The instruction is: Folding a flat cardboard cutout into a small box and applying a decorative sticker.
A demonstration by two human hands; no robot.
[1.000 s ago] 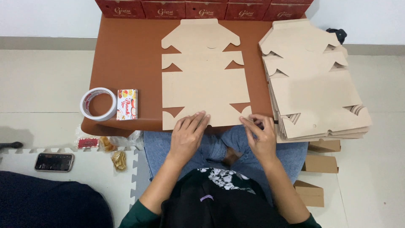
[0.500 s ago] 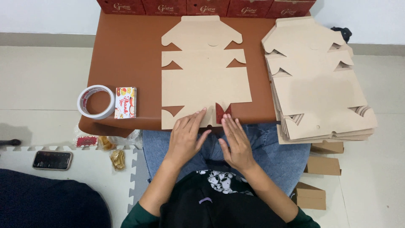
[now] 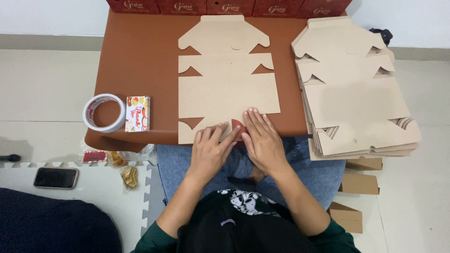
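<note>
1. Right now the left hand [image 3: 210, 149] is lying palm down on the near edge of the flat brown die-cut cardboard box blank [image 3: 228, 91], its fingers [image 3: 220, 133] slightly spread and gripping nothing.
2. The right hand [image 3: 262, 138] is pressing flat just beside it, fingers [image 3: 255, 119] held close together, straight and empty, fingertips touching the blank's main panel.
3. Between the two hands a small red-brown patch is showing; whether it is the blank's coloured underside or the table cannot be told.
4. The blank is lying spread out on the low reddish-brown table [image 3: 136, 61], stretching away from the fingertips to the table's far edge.
5. Well to the right of the right hand's fingers, a stack of identical flat cardboard blanks [image 3: 356, 98] is sitting partly on the table and overhanging its right side.
6. Beyond the fingertips, along the table's far edge, a row of dark red boxes [image 3: 225, 6] is standing closed, so their contents are hidden.
7. Well to the left of the left hand's fingers, a white roll of tape [image 3: 103, 113] is resting with a small colourful printed card pack [image 3: 138, 114] just beside it.
8. Below the tape, a black phone [image 3: 56, 177] is lying on the pale foam floor mat [image 3: 84, 206], near some small wrapped snacks [image 3: 123, 168].
</note>
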